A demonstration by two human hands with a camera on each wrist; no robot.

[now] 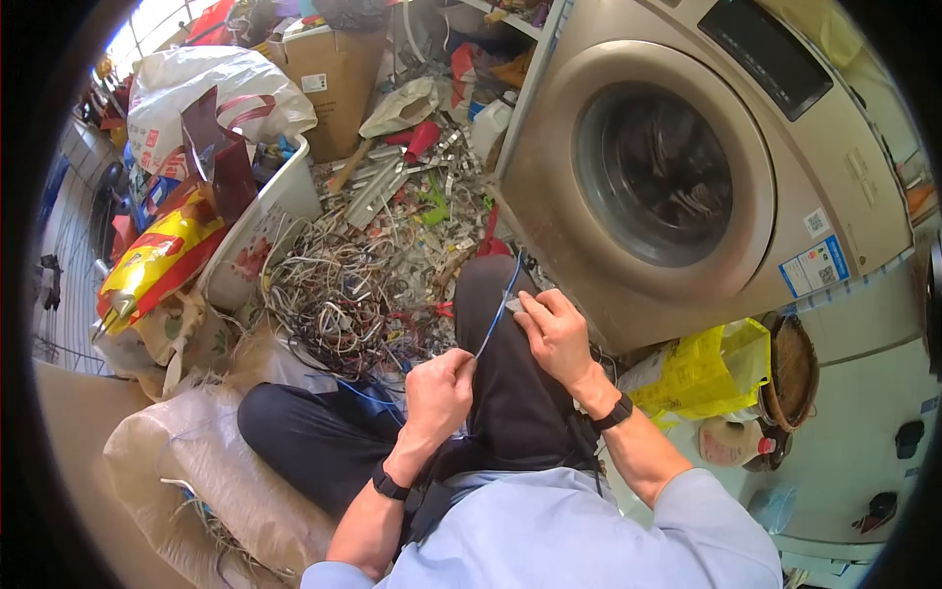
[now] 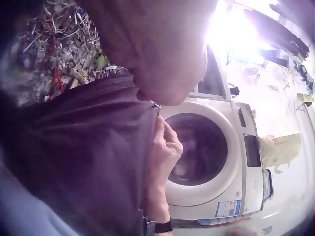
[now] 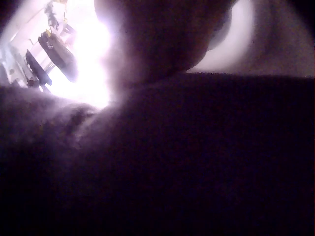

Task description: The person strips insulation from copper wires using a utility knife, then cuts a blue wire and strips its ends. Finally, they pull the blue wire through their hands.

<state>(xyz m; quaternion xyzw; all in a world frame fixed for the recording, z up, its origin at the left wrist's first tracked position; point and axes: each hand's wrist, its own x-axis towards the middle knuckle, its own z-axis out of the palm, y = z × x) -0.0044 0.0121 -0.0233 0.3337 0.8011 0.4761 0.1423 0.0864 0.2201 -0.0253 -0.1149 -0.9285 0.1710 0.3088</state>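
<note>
A thin blue wire runs over the raised dark-trousered knee in the head view. My left hand pinches its lower part, with the fingers curled. To the right, my right hand holds a small pale, blade-like piece between thumb and fingers, against or very near the wire. In the left wrist view my left hand looms close, and my right hand pinches near a small shiny piece. The right wrist view is mostly dark, with part of a hand at its top.
A tangled heap of wires and metal scraps covers the floor ahead. A washing machine stands at the right, above a yellow bag. At the left are a full white bin and a woven sack.
</note>
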